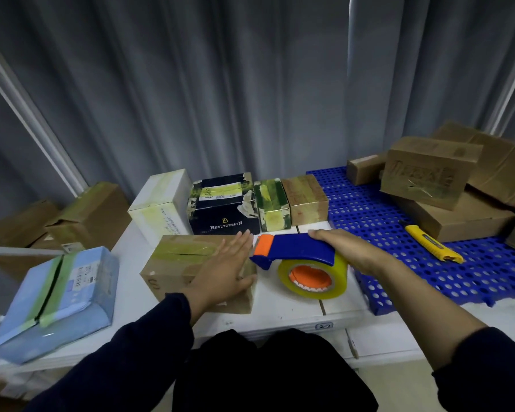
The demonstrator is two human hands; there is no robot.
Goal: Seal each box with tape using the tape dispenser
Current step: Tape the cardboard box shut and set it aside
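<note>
Lower left of frame: blue box (54, 295) on the counter (280, 310). Centre: left hand (226, 269) flat and open, pressed on a taped brown box (179, 266). Just right of it: right hand (342, 248) closed around the dispenser (298, 257) handle, tape roll touching the counter.

Right hand (344, 248) grips tape dispenser (298, 252) beside box (176, 263).

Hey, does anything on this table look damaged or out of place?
Yes. The dark blue box in the back row has a torn, peeling surface with white patches along its top edges. The light blue box at the left sits tilted, its taped flaps gaping along a dark seam. A yellow utility knife lies loose on the blue perforated mat.
</note>
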